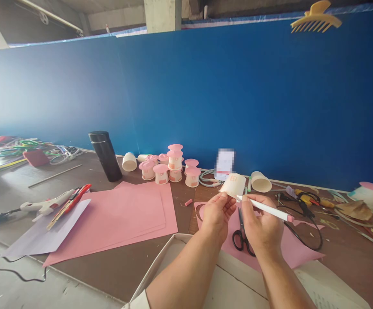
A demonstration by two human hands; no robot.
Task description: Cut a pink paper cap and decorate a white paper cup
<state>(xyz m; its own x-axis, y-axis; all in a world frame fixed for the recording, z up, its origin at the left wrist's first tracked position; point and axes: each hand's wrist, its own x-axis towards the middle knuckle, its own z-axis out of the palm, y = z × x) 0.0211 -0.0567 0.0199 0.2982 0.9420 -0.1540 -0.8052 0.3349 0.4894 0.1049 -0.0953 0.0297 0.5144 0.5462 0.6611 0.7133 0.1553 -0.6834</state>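
Observation:
My left hand (217,216) grips a white paper cup (229,185) near its rim, with fingers closed at the lower edge. The cup is tilted and bears a small orange window drawing. Between the fingers of my right hand (263,223) is a white marker (271,209) with a pink end; its tip points at the cup's lower edge. I cannot tell whether the tip touches. Black-handled scissors (242,238) lie between my forearms on cut pink paper (294,249). A small pink pen cap (189,202) rests on the table to the left.
Several paper cups with pink disc tops (175,159) stand by the blue partition (238,94). Left are a black flask (105,156), pink sheets (125,214), a utility knife (68,206) and a glue gun (46,205). Cables and tools (315,199) clutter the right. An open box (160,262) sits below my arms.

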